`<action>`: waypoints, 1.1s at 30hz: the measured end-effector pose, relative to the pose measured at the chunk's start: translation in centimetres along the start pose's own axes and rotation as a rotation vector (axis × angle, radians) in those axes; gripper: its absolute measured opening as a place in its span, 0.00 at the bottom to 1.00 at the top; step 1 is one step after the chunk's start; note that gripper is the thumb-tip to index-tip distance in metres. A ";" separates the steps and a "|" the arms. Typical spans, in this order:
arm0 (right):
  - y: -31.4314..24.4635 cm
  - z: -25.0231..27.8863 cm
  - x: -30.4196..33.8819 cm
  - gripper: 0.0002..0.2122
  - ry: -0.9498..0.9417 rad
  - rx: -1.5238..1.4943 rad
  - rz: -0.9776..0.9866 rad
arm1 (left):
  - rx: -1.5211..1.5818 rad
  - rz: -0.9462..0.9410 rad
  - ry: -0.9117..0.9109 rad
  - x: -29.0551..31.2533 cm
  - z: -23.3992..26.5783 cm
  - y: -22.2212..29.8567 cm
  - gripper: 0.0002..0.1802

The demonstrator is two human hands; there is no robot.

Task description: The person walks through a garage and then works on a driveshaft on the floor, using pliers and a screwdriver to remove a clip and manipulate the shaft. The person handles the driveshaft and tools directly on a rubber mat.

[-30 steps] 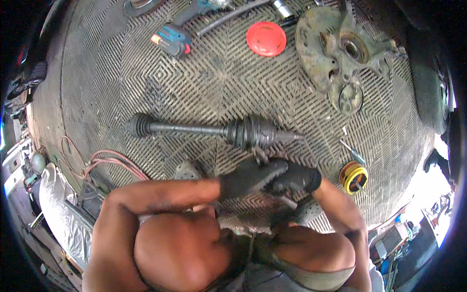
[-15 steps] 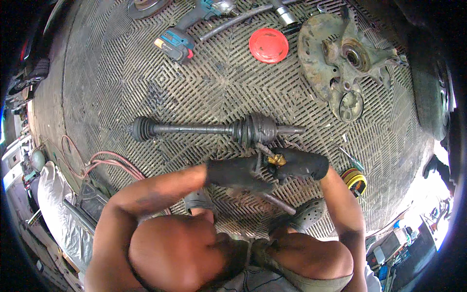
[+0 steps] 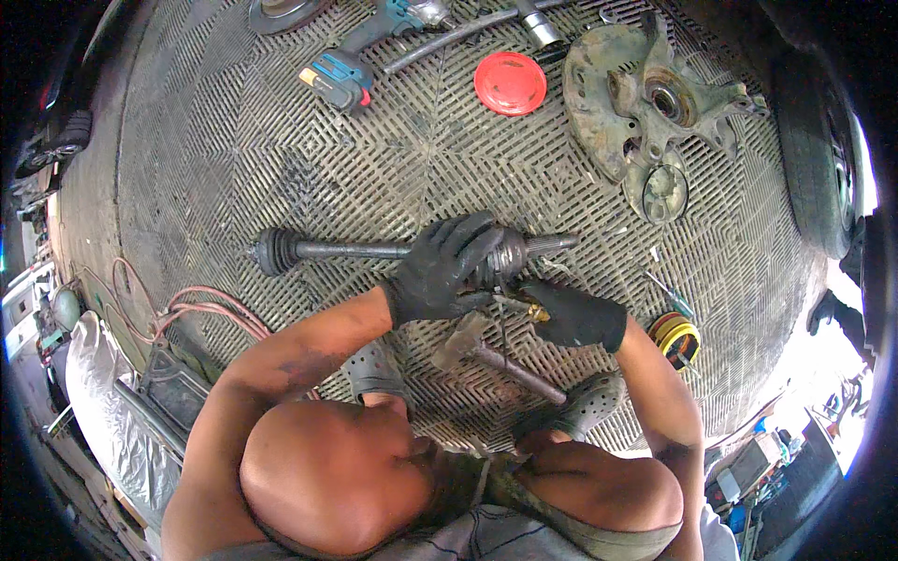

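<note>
A dark CV axle (image 3: pixel 351 250) lies crosswise on the floor mat, its splined stub pointing right. My left hand (image 3: pixel 441 271), in a black glove, is wrapped over the rubber boot beside the outer joint (image 3: pixel 508 252). My right hand (image 3: pixel 575 313), also gloved, is closed round a small metal tool (image 3: pixel 513 302) with a gold-coloured part, close below the joint. The tool's kind is not clear. A thin dark strip hangs down near its tip. Below my hands lies a hammer (image 3: pixel 519 371), its head toward the left and its handle slanting to my right shoe.
Beyond the axle lie a cordless impact wrench (image 3: pixel 341 77), a red round lid (image 3: pixel 510 83), a bar with a socket (image 3: pixel 543 33) and a rusty steering knuckle (image 3: pixel 669 98). At right are a screwdriver (image 3: pixel 681 301), a yellow-rimmed roll (image 3: pixel 675 338) and a tyre (image 3: pixel 814 159). A reddish hose (image 3: pixel 210 304) coils at left.
My left hand has moved up from beside my right hand onto the axle's boot. The hammer head now shows. My right hand keeps the tool near the joint.
</note>
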State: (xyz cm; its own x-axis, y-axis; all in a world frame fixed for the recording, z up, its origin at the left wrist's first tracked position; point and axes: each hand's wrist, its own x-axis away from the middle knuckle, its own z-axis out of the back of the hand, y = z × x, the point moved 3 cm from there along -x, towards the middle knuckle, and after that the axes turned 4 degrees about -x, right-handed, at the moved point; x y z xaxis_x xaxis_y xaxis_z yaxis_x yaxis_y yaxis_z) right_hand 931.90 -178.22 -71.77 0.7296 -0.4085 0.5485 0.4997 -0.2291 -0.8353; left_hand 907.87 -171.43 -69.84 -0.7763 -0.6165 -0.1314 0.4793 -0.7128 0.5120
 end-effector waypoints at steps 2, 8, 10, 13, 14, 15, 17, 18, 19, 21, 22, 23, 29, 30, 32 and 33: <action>-1.5 0.8 1.2 0.31 0.088 0.043 0.010 | 0.000 0.006 0.023 0.3 -0.2 -0.2 0.55; -0.1 -0.8 2.8 0.27 0.260 0.087 0.036 | 0.105 0.002 0.036 -0.9 -0.1 -1.1 0.59; -0.7 -1.3 2.9 0.26 0.242 0.092 -0.283 | 0.113 -0.003 0.035 -1.5 -0.1 -1.4 0.59; -2.4 -1.3 3.0 0.26 0.519 0.439 -0.152 | 0.196 0.016 0.019 -2.2 0.2 -2.1 0.57; -2.4 -1.1 3.1 0.26 0.599 0.503 -0.118 | 0.192 0.049 -0.012 -2.6 0.3 -2.4 0.56; -2.0 -0.9 3.4 0.26 0.678 0.567 -0.084 | 0.188 0.082 -0.043 -3.0 0.5 -2.9 0.55; -1.9 -0.2 4.0 0.25 0.760 0.580 -0.128 | 0.189 0.135 -0.091 -3.5 0.5 -3.8 0.53; -1.7 0.0 4.3 0.24 0.763 0.525 -0.209 | 0.195 0.152 -0.112 -3.5 0.4 -4.3 0.52; -1.6 0.2 4.8 0.23 0.767 0.471 -0.295 | 0.205 0.165 -0.131 -3.8 0.2 -4.7 0.51; -0.9 0.4 4.9 0.18 0.774 0.408 -0.356 | 0.299 0.168 -0.093 -4.4 0.2 -5.6 0.50; -0.6 0.4 5.2 0.18 0.736 0.405 -0.392 | 0.355 0.163 -0.076 -4.8 0.1 -5.6 0.49; -0.3 0.5 5.5 0.18 0.699 0.402 -0.428 | 0.342 0.152 -0.074 -5.1 0.0 -5.4 0.48; -0.3 -1.0 5.6 0.28 1.062 0.716 -0.394 | 0.289 0.138 -0.054 -3.9 0.5 -4.7 0.46; -0.2 -1.6 5.7 0.31 1.139 0.826 -0.311 | 0.273 0.144 -0.039 -3.8 0.6 -4.5 0.47; 1.0 -2.3 6.0 0.34 1.103 0.848 -0.301 | 0.188 0.134 0.000 -3.8 0.7 -3.6 0.48; 1.6 -2.5 6.2 0.35 1.085 0.858 -0.296 | 0.113 0.121 0.021 -3.8 0.8 -3.0 0.48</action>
State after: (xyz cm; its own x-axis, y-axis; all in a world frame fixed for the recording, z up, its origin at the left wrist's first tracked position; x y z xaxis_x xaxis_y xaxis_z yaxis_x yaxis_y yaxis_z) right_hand 936.04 -183.34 -69.77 0.0299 -0.9972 0.0685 0.9799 0.0157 -0.1991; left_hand 909.07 -166.66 -70.25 -0.7063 -0.7034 -0.0800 0.5188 -0.5912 0.6175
